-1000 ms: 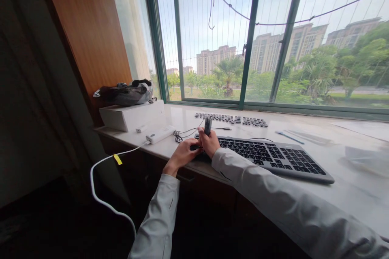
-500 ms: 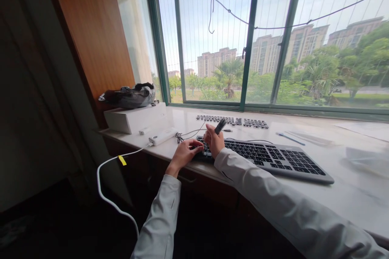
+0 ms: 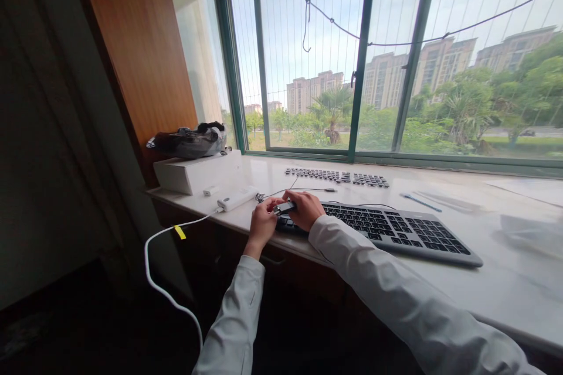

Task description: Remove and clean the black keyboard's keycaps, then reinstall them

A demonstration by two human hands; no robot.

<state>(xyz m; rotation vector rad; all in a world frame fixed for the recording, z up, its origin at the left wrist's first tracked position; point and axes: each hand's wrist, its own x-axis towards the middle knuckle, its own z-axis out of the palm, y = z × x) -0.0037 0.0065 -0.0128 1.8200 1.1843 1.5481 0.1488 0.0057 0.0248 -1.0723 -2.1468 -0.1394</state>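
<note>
My right hand (image 3: 307, 209) is closed around a small dark tool (image 3: 285, 208) with a shiny metal end, perhaps a puller. It lies nearly level, its metal end pointing left into the fingers of my left hand (image 3: 264, 222). Those left fingers are pinched together at that end; what they hold, if anything, is too small to make out. Both hands are over the left end of a dark grey keyboard (image 3: 435, 216) with black key positions, which lies along the front of the white sill and is partly hidden by my right hand and sleeve.
Rows of loose keycaps (image 3: 369, 180) lie near the window. A cable with a plug (image 3: 329, 190) runs behind the keyboard. A white power strip (image 3: 237, 198) and a white box (image 3: 189, 174) with a bagged item on top (image 3: 189, 142) stand left. A blue stick (image 3: 421, 203) lies right.
My right hand has lowered and tipped the dark tool from upright to nearly level, its metal end now at my left fingers. My left hand has come up slightly off the keyboard's edge.
</note>
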